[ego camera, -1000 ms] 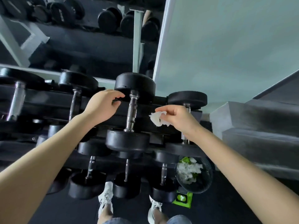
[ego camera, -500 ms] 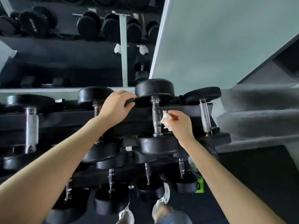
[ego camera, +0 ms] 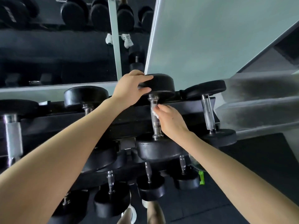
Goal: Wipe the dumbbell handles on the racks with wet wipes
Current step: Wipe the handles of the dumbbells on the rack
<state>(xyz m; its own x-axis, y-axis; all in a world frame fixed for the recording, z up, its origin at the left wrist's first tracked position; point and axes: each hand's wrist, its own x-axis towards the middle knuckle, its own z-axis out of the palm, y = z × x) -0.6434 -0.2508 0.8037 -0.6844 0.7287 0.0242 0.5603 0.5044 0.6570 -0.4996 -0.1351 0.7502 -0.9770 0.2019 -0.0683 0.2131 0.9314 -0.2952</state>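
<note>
A black dumbbell with a chrome knurled handle [ego camera: 155, 122] lies on the top tier of the rack [ego camera: 129, 117]. My left hand [ego camera: 131, 88] grips the rim of its far head [ego camera: 161, 84]. My right hand [ego camera: 171, 122] holds a white wet wipe [ego camera: 155, 112] pressed against the handle's upper part; most of the wipe is hidden under my fingers. The dumbbell's near head [ego camera: 158, 151] sits below my right wrist.
More dumbbells sit on the top tier, one to the right [ego camera: 208, 113] and others to the left [ego camera: 85, 96]. Smaller ones fill the lower tiers [ego camera: 150, 186]. A mirror behind reflects the rack. A green object [ego camera: 201, 177] lies on the floor; grey steps rise at right.
My right hand has moved left onto the handle and now presses the wipe against it. My left hand has slid up onto the far head's rim. The view has tilted and moved closer.
</note>
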